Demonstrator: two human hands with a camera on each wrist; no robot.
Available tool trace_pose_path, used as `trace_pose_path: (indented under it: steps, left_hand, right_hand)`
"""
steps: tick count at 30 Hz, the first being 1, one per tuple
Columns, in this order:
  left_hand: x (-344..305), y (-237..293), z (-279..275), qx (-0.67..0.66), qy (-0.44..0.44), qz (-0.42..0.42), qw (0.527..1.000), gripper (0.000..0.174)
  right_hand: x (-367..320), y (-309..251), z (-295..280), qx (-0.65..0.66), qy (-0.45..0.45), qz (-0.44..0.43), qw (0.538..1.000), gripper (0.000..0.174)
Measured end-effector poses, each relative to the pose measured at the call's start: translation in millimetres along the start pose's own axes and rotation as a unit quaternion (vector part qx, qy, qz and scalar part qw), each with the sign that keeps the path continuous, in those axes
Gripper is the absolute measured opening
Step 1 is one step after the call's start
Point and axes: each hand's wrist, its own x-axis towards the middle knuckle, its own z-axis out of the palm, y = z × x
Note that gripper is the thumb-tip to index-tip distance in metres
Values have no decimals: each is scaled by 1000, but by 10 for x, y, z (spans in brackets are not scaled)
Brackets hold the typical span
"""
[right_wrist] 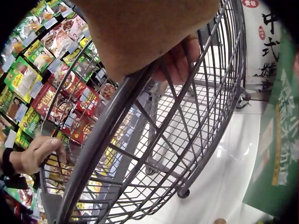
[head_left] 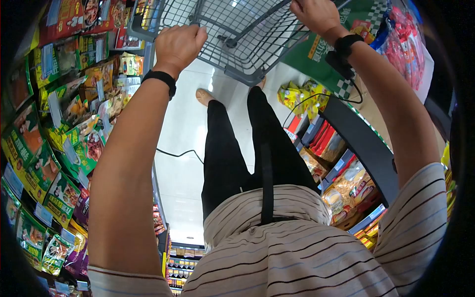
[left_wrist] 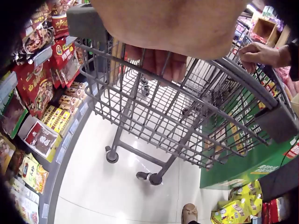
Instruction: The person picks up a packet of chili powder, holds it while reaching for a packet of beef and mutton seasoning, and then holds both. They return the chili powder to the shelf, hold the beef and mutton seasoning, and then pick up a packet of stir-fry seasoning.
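Note:
A grey wire shopping cart (head_left: pixel 247 77) stands in front of the person's body. The left hand (head_left: pixel 179 47) grips its handle near the left end; in the left wrist view the curled fingers (left_wrist: pixel 161 63) show through the wires below the wrist. Toward the other end, the right hand (head_left: pixel 316 16) holds the same handle (right_wrist: pixel 100 144). In the right wrist view its fingers (right_wrist: pixel 180 63) curl round under the bar, and the wrist hides part of the grip. Both wrists wear black bands.
Shelves of packaged food (head_left: pixel 74 133) line the left side closely. On the right are a green display board (left_wrist: pixel 224 168), yellow bags (left_wrist: pixel 236 207) on the floor and a dark shelf unit (head_left: pixel 356 143). Pale tiled floor (head_left: pixel 180 123) lies under the cart, and a black cable (head_left: pixel 180 154) hangs by the legs.

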Motion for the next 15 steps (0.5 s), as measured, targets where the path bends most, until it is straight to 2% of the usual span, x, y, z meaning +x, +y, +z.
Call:
trace_pose_path:
  steps: [2, 5, 7, 8, 9, 12, 15]
  left_hand:
    - [-23, 39, -13, -5, -10, -17, 1000, 42]
    - [-42, 166, -125, -2, -100, -55, 993, 41]
    - [-96, 223, -112, 2, -79, -44, 996, 41]
    - [-123, 241, -75, -4, -41, -36, 998, 41]
    - [-165, 259, -32, -8, -5, -28, 1000, 41]
    - [-221, 304, -34, -22, 13, -24, 999, 40]
    - [-234, 315, -83, -21, -49, -51, 997, 39]
  right_hand:
    - [-60, 76, 126, -24, -3, -23, 999, 30]
    - [-124, 174, 229, -8, 36, -47, 998, 29]
    - [-172, 173, 220, 6, 45, -48, 998, 27]
    - [-198, 159, 212, 21, 68, -59, 996, 26]
    - [-222, 152, 203, 19, 47, -51, 997, 23]
    - [-264, 137, 169, 22, 1, -24, 999, 19]
    - [-281, 96, 119, 46, 15, -27, 998, 23]
